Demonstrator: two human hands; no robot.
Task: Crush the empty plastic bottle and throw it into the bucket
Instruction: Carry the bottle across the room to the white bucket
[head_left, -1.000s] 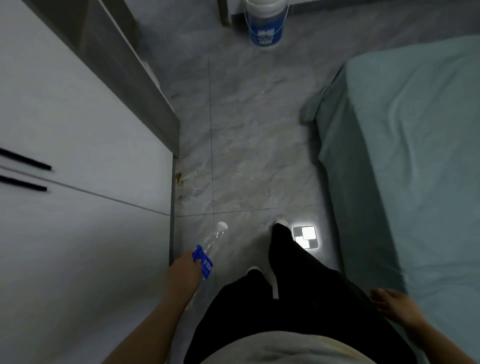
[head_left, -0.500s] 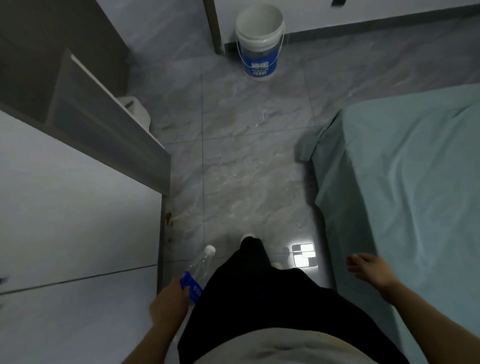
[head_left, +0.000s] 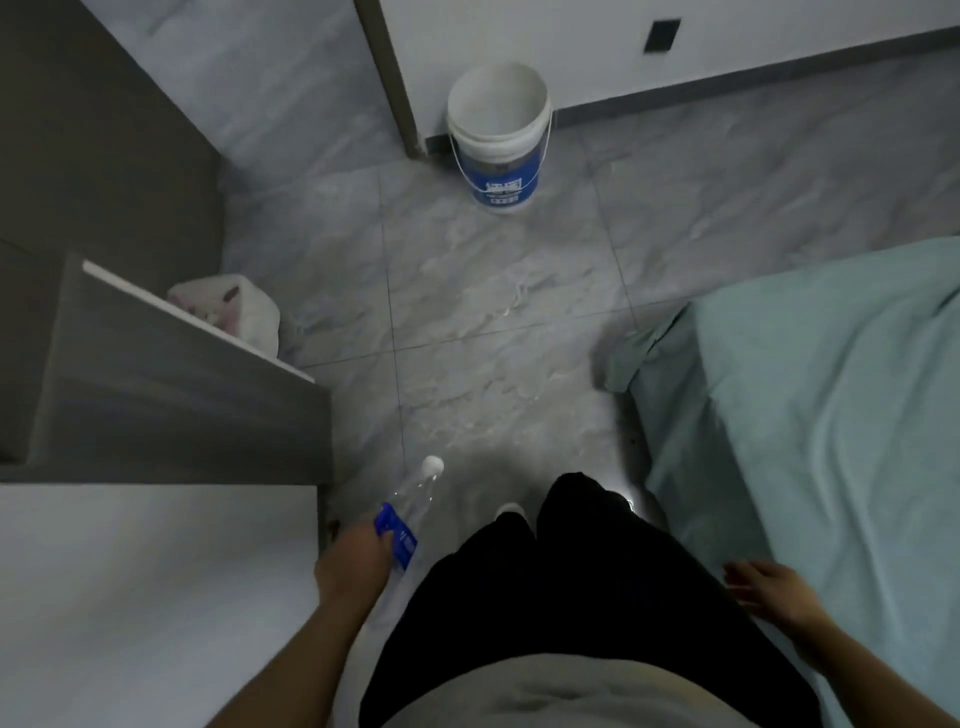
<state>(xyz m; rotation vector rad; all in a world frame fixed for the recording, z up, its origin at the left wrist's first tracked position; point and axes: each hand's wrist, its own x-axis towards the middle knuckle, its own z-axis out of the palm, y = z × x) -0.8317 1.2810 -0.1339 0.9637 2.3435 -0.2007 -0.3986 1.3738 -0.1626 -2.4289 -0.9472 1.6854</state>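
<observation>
I have the clear plastic water bottle (head_left: 413, 512) in my left hand (head_left: 353, 564), fingers closed around its lower body just under the blue label, the white cap pointing forward and down toward the grey tiled floor (head_left: 493, 322). It looks uncrushed, its neck and shoulder round. My right hand (head_left: 766, 587) hangs empty at my side, fingers loosely spread, close to the edge of the green-sheeted bed (head_left: 831, 415).

The white bucket (head_left: 497, 124) with the blue label stands well ahead on the floor, against the wall by the door frame, its mouth open and apparently empty. Between it and me the floor is bare, with the grey cabinet (head_left: 171, 405) on my left and the bed on my right.

My judgement: the crushing is not yet done, so I want to bring the right hand across to take the cap end, then squeeze and twist the body flat. If the cap is sealed tight, trapped air may resist, so loosening it first would help. I would walk closer before tossing; a light bottle could bounce off the rim.
</observation>
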